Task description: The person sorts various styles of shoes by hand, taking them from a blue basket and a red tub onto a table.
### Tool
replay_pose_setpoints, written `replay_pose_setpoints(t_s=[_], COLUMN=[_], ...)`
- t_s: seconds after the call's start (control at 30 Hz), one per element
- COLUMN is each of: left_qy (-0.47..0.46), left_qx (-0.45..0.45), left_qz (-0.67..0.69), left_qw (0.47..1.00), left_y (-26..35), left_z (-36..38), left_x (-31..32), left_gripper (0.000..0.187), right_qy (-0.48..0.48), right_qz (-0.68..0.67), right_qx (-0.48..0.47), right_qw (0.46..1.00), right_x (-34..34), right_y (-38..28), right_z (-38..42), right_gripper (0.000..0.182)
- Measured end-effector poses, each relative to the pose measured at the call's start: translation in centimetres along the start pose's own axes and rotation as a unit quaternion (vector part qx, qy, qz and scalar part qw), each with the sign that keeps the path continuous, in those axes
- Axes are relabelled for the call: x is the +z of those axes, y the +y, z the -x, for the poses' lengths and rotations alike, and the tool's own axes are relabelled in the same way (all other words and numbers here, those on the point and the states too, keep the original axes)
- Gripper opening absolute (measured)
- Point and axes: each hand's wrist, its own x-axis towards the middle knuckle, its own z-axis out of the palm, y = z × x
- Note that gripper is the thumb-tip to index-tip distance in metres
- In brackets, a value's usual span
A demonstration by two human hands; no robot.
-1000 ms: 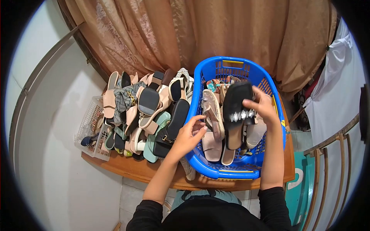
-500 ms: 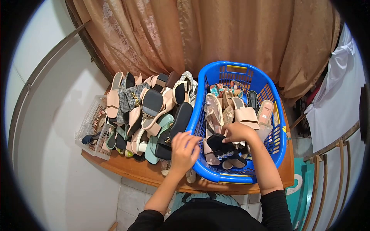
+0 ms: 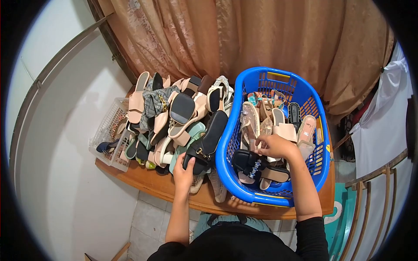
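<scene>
left hand (image 3: pixel 183 172) fingers clamp a black buckled shoe (image 3: pixel 204 143) on the heaped pile; right hand (image 3: pixel 275 146) fingers curl among sandals left in the blue plastic basket (image 3: pixel 261 198).

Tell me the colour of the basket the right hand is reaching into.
Blue; the basket shows clearly in the head view, with the right hand inside it among sandals.

Glossy plastic basket (image 3: pixel 319 114) (blue); smooth wooden table (image 3: pixel 148 186).

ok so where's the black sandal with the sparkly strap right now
In the head view, the black sandal lies in the near left part of the blue basket, just below the right hand.
</scene>
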Motion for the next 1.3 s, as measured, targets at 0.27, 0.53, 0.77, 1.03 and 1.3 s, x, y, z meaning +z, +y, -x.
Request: replay_pose_setpoints(t_s=[0.27, 0.53, 0.77, 1.03, 1.3], left_qy=[0.181, 0.075, -0.057, 0.002, -0.050], left_qx=[0.144, 0.426, 0.437, 0.267, 0.278], left_qz=[-0.004, 0.191, -0.003, -0.076, -0.176], left_qw=[0.973, 0.881, 0.898, 0.961, 0.943], left_y=[6.9, 9.9, 9.9, 8.4, 7.1], left_z=[1.7, 5.0, 4.5, 3.0, 2.0], left_x=[-2.6, -2.1, -0.2, -1.8, -3.0], left_gripper=[0.023, 0.035, 0.039, 0.033, 0.023], right_qy=[0.094, 0.169, 0.148, 0.125, -0.067], right_qz=[-0.107, -0.010, 0.064, -0.032, 0.041], right_qx=[-0.079, -0.339, -0.272, -0.032, 0.179], right_qw=[0.987, 0.925, 0.948, 0.991, 0.981], right_x=[-0.7, -0.9, -1.6, -3.0, -2.3], right_y=[-1.0, -7.2, -4.2, 2.2, 5.3], right_z=[-0.5, 1.2, 1.0, 0.7, 0.8], right_gripper=[0.044, 0.068, 0.027, 0.025, 0.028])
